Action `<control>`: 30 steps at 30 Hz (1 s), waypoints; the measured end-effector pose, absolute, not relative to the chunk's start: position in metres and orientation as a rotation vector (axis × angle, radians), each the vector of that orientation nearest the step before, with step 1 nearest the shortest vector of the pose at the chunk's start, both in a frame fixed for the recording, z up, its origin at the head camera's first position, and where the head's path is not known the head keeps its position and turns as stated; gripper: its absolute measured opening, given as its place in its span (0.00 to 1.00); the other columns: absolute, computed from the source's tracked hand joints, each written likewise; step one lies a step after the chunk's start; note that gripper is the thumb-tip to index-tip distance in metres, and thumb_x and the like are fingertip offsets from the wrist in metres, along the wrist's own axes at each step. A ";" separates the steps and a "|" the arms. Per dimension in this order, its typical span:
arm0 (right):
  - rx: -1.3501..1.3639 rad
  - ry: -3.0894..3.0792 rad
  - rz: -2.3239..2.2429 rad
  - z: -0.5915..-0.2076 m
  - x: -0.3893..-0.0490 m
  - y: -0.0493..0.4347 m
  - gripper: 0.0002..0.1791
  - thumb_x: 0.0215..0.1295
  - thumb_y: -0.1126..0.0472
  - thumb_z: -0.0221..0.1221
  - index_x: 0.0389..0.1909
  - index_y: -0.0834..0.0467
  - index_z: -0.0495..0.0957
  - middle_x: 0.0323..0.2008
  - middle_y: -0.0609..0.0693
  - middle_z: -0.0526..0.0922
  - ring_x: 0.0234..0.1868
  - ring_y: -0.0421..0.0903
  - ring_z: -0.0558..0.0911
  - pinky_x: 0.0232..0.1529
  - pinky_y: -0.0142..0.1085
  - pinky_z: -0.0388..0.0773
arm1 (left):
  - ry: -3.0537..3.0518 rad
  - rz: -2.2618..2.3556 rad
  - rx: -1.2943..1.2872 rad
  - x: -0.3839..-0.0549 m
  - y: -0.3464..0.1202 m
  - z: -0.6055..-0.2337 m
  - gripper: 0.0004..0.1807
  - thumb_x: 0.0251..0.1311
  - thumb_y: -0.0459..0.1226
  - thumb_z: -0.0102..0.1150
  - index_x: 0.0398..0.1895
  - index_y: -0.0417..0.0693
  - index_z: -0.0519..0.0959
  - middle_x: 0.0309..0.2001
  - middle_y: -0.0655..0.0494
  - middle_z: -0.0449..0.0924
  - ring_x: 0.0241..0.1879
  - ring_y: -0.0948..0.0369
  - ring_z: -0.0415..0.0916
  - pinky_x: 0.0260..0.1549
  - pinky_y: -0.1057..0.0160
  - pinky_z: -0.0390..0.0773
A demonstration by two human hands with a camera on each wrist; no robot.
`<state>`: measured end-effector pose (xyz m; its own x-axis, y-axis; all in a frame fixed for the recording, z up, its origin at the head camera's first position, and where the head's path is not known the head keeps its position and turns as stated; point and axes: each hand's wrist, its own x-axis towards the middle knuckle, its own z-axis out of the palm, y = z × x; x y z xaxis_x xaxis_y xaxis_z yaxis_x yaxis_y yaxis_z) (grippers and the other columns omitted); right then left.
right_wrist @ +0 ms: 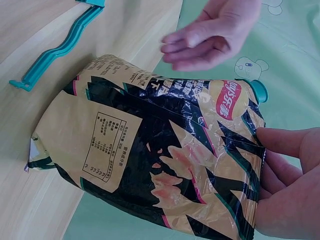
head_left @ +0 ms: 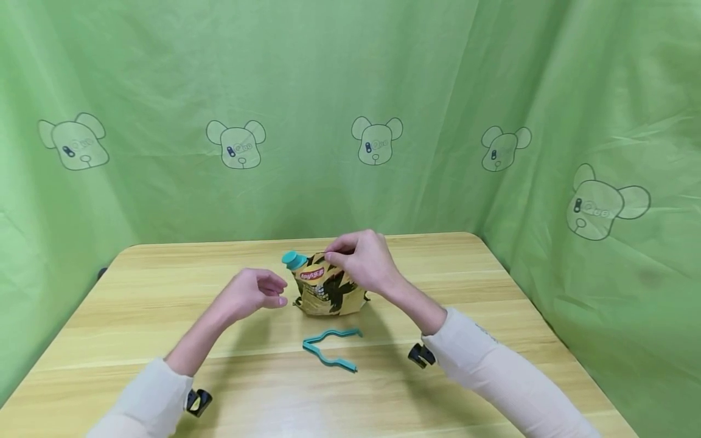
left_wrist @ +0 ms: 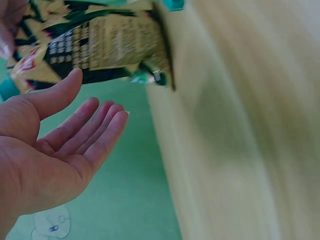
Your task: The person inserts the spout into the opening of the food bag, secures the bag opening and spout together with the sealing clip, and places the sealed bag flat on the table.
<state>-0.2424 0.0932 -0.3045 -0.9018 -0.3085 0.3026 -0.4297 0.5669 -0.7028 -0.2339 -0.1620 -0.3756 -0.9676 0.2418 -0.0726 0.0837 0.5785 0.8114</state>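
A black-and-gold Lay's chip bag (head_left: 328,299) stands upright toward the back middle of the table. A round teal cap (head_left: 294,260) projects from its upper left corner. My right hand (head_left: 368,263) pinches the bag's top edge between thumb and fingers, as the right wrist view also shows. My left hand (head_left: 249,294) hovers just left of the bag, fingers loosely bent and apart from it. In the left wrist view, the left palm (left_wrist: 50,172) is turned up with nothing in it. A teal hinged bag clip (head_left: 314,348) lies spread in a V in front of the bag.
The wooden table (head_left: 137,316) ends at a green curtain (head_left: 312,201) printed with bear heads, which hangs behind it and along both sides. Black wrist devices (head_left: 420,354) hang under both white sleeves (head_left: 476,359).
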 end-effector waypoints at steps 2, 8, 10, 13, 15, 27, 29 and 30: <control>0.631 -2.652 1.245 -0.305 -0.243 0.094 0.04 0.64 0.61 0.68 0.36 0.53 0.90 0.33 0.46 0.90 0.32 0.41 0.86 0.34 0.35 0.83 | 2.610 1.338 0.285 -0.233 -0.159 -0.382 0.20 0.55 0.35 0.74 0.51 0.42 0.83 0.44 0.51 0.87 0.45 0.58 0.84 0.50 0.54 0.83; 0.624 -2.655 1.242 -0.304 -0.242 0.094 0.03 0.63 0.60 0.69 0.36 0.53 0.90 0.34 0.46 0.90 0.33 0.41 0.86 0.35 0.35 0.83 | 2.527 1.393 0.323 -0.230 -0.147 -0.400 0.20 0.56 0.34 0.73 0.52 0.39 0.83 0.42 0.51 0.89 0.43 0.57 0.86 0.51 0.53 0.83; 0.621 -2.658 1.242 -0.304 -0.242 0.094 0.03 0.63 0.60 0.69 0.36 0.53 0.90 0.33 0.46 0.90 0.33 0.41 0.86 0.35 0.36 0.83 | 2.479 1.416 0.340 -0.227 -0.142 -0.406 0.19 0.56 0.33 0.73 0.52 0.39 0.83 0.43 0.49 0.89 0.43 0.57 0.86 0.52 0.53 0.83; 0.624 -2.664 1.241 -0.303 -0.242 0.094 0.03 0.63 0.60 0.69 0.36 0.53 0.90 0.34 0.46 0.90 0.33 0.41 0.86 0.35 0.36 0.83 | 2.415 1.427 0.367 -0.223 -0.135 -0.414 0.18 0.55 0.32 0.73 0.50 0.39 0.84 0.45 0.46 0.89 0.45 0.56 0.86 0.52 0.53 0.83; 0.627 -2.666 1.238 -0.303 -0.242 0.094 0.04 0.63 0.60 0.69 0.36 0.53 0.90 0.34 0.46 0.90 0.33 0.41 0.86 0.36 0.35 0.83 | 2.382 1.424 0.396 -0.221 -0.129 -0.418 0.18 0.55 0.31 0.73 0.50 0.39 0.84 0.46 0.45 0.88 0.45 0.56 0.86 0.51 0.54 0.83; 0.629 -2.661 1.221 -0.303 -0.244 0.096 0.04 0.63 0.59 0.69 0.37 0.53 0.90 0.34 0.46 0.91 0.34 0.41 0.87 0.37 0.36 0.83 | 2.374 1.267 0.432 -0.216 -0.106 -0.429 0.13 0.44 0.30 0.79 0.36 0.47 0.89 0.36 0.56 0.88 0.39 0.59 0.78 0.42 0.62 0.76; 0.627 -2.662 1.218 -0.303 -0.244 0.095 0.04 0.63 0.59 0.69 0.37 0.53 0.90 0.34 0.46 0.91 0.34 0.41 0.87 0.37 0.36 0.83 | 2.387 1.220 0.439 -0.216 -0.104 -0.431 0.13 0.43 0.30 0.79 0.34 0.49 0.89 0.35 0.58 0.88 0.39 0.60 0.77 0.42 0.62 0.74; 0.627 -2.662 1.218 -0.302 -0.244 0.095 0.04 0.63 0.60 0.69 0.36 0.53 0.90 0.34 0.46 0.91 0.34 0.41 0.87 0.37 0.36 0.83 | 2.390 1.204 0.439 -0.216 -0.104 -0.431 0.12 0.43 0.30 0.79 0.33 0.50 0.90 0.35 0.58 0.87 0.38 0.60 0.76 0.41 0.62 0.74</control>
